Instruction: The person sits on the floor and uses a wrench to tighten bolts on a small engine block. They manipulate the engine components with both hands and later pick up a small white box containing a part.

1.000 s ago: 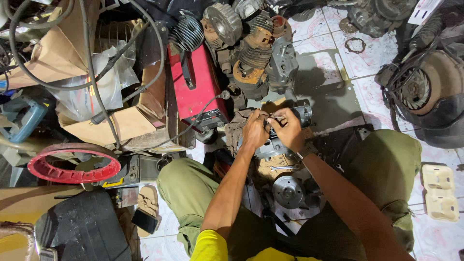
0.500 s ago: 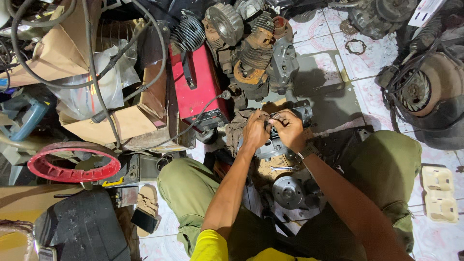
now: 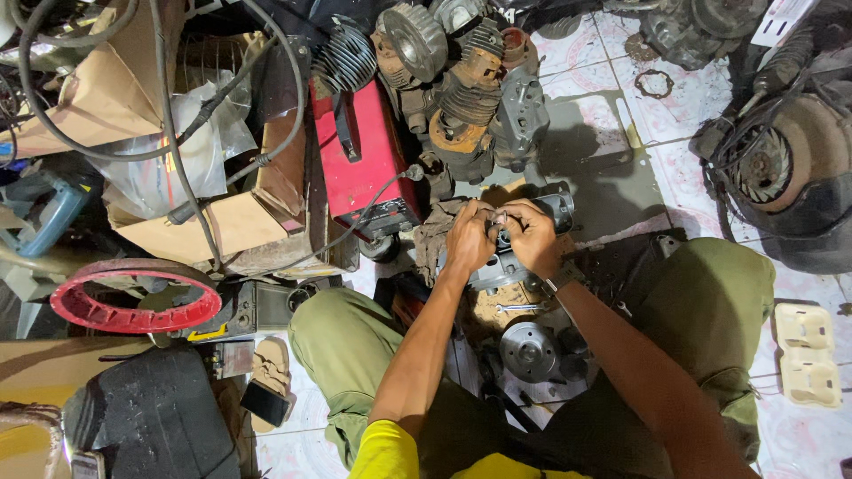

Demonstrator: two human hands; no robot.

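Observation:
I sit on a tiled floor with my knees apart. Both hands meet over a grey metal engine part (image 3: 506,266) that lies between my legs. My left hand (image 3: 469,235) pinches a small piece at its top edge. My right hand (image 3: 530,235), with a watch on the wrist, grips the same small piece from the other side. The piece itself is hidden by my fingers. A round metal cylinder head (image 3: 528,350) lies on the floor just below the part, and a small spanner (image 3: 519,308) lies between them.
A red box-shaped machine (image 3: 364,164) stands left of my hands, with rusty finned engine cylinders (image 3: 461,98) behind it. Cardboard boxes (image 3: 177,222), cables and a red ring (image 3: 133,297) crowd the left. A scooter engine and wheel (image 3: 785,168) sit at the right. A beige plastic cover (image 3: 806,353) lies by my right knee.
My hands stay together on the engine part; only the fingers shift slightly. The view has barely moved.

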